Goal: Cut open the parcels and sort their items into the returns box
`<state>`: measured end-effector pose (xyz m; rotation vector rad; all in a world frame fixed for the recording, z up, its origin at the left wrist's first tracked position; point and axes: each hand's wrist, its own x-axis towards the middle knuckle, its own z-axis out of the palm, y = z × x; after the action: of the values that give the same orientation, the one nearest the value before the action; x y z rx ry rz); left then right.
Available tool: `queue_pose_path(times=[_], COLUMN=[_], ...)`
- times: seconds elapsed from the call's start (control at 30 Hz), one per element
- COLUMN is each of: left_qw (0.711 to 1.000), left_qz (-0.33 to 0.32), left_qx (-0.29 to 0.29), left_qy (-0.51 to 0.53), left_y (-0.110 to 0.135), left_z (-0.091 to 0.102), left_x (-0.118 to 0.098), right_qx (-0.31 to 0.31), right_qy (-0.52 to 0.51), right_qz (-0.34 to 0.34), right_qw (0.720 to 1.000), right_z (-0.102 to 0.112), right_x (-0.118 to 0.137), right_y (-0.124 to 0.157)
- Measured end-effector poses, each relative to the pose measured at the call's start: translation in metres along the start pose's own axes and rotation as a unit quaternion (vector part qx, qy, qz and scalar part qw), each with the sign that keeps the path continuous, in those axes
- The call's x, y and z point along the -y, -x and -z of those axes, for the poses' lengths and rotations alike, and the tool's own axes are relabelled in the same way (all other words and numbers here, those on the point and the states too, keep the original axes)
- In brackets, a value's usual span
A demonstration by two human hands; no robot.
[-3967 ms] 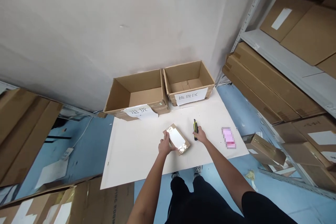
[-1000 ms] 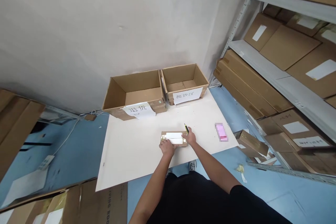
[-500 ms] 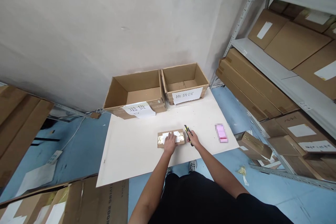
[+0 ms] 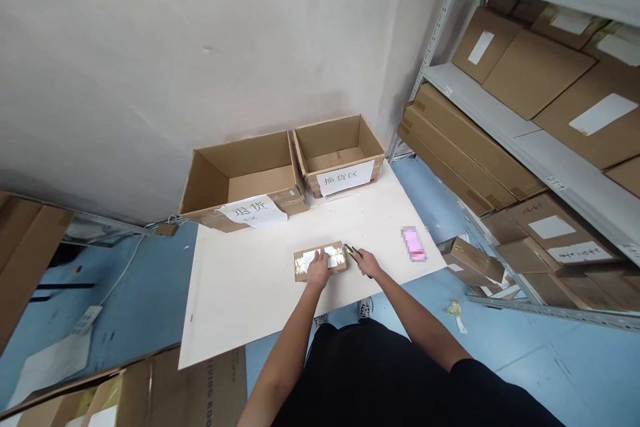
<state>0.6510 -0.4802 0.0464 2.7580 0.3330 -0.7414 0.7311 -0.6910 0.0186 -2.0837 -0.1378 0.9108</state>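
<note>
A small taped cardboard box (image 4: 300,267) with a white label lies on the white table. My left hand (image 4: 319,268) rests on top of it with the fingers spread over the label. Clear, shiny tape shows at both ends of the box. In my right hand (image 4: 369,263) is a black and yellow utility knife (image 4: 353,251), fingers wrapped round its handle. Its front end points up and left, close to the box's right end. I cannot tell whether the tip touches the cardboard.
Two open cardboard bins with handwritten signs, a larger one (image 4: 200,177) and a smaller one (image 4: 373,137), stand along the back of the table (image 4: 235,310). A blurred pink item (image 4: 414,243) lies to the right. Shelving (image 4: 505,107) with boxes rises beyond the right edge.
My right hand has turned the utility knife so that it slants more to the left, its front end nearer the box. My left hand stays on the box. The whole view has shifted slightly.
</note>
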Motion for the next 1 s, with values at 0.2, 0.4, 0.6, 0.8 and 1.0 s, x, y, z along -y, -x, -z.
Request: queue_pose_path(times=[0.2, 0.4, 0.6, 0.8, 1.0], left_qw=[1.000, 1.000, 1.000, 0.998, 0.993], left_qz=[0.001, 0.000, -0.007, -0.020, 0.084], left_qx=[0.009, 0.010, 0.002, -0.059, -0.069], left_qy=[0.002, 0.000, 0.004, 0.001, -0.039], left_y=[-0.002, -0.002, 0.000, -0.005, 0.004], left_z=[0.001, 0.001, 0.003, 0.018, 0.017], left_x=[-0.002, -0.004, -0.003, 0.016, 0.053], right_qx=[0.024, 0.042, 0.061, -0.069, -0.171], right_qy=[0.024, 0.058, 0.056, -0.084, -0.023], right_qz=[-0.010, -0.012, -0.015, -0.061, -0.094], right_qw=[0.999, 0.997, 0.996, 0.992, 0.980], right_z=[0.002, 0.003, 0.006, -0.036, -0.085], right_x=[0.002, 0.001, -0.024, -0.022, 0.032], right_y=[0.004, 0.013, 0.036, 0.035, -0.013])
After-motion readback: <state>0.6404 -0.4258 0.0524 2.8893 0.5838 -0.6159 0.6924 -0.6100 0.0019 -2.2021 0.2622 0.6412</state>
